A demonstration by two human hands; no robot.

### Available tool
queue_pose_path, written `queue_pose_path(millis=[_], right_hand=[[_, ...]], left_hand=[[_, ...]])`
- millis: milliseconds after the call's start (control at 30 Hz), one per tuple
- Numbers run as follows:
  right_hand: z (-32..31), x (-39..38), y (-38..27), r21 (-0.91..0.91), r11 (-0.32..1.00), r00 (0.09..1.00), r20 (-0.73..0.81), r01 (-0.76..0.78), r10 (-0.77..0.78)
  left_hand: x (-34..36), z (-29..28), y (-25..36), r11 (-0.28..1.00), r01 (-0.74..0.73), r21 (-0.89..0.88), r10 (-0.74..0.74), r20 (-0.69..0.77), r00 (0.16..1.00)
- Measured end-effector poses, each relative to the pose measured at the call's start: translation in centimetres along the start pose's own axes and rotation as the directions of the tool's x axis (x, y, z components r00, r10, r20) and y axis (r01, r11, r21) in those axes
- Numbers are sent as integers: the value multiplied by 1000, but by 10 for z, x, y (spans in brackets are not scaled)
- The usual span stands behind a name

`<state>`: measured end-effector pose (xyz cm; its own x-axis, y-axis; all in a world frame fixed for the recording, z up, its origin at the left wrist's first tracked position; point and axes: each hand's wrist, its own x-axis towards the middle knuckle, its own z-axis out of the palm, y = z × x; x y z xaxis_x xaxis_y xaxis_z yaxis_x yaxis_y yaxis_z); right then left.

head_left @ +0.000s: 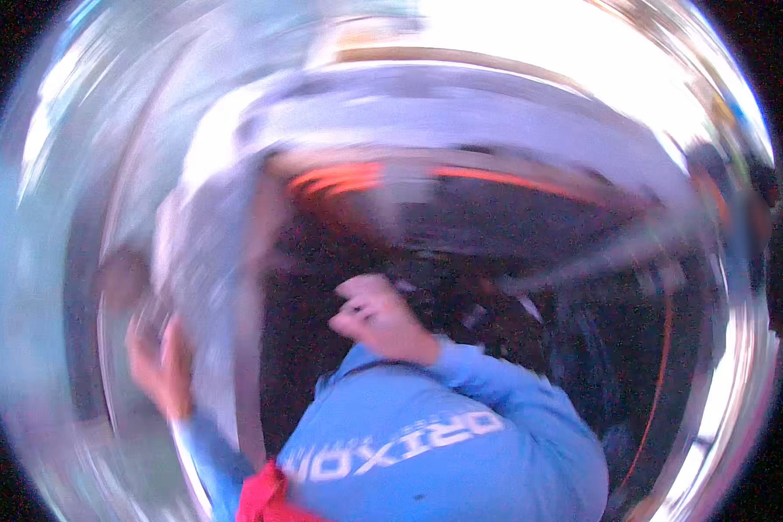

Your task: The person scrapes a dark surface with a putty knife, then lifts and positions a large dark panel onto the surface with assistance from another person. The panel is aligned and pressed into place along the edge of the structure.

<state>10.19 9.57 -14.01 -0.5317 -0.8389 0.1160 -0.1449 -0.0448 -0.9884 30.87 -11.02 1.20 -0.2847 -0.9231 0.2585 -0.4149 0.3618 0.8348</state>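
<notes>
My left hand (161, 370) is raised at the left, beside the pale upright side of a large frame (213, 287). Its thumb and fingers look spread, but motion smears them. Just above its fingertips is a dark rounded shape (126, 277), too blurred to name; whether the hand touches it I cannot tell. My right hand (381, 317) is bent in before my chest with curled fingers, over a dark area. What it holds, if anything, is hidden by the fingers and blur. Both arms wear blue sleeves.
The pale frame's broad top band (444, 117) curves across the far side, with bright orange strips (335, 178) beneath it. A thin orange line (661, 374) runs down the right. Red cloth (270, 496) lies by my left arm. Blurred dark shapes stand far right.
</notes>
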Motion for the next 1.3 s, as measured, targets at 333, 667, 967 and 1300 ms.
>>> queue_pose_path(millis=[333,667,967,1300], right_hand=[[-64,-88,-29,-142,964,778,-568,226,-266],[-318,-402,-58,-241,660,-193,-836,-711,-514],[-550,-656,-23,205,161,-251,-897,-965,-363],[-582,-671,-6,268,-227,-76,-784,-936,-617]], left_hand=[[-187,234,41,711,490,-505,158,793,589],[-267,302,109,757,-78,-649,598,736,-317],[-232,315,93,662,-470,-584,632,772,-68],[-144,249,59,564,-825,-34,720,510,471]])
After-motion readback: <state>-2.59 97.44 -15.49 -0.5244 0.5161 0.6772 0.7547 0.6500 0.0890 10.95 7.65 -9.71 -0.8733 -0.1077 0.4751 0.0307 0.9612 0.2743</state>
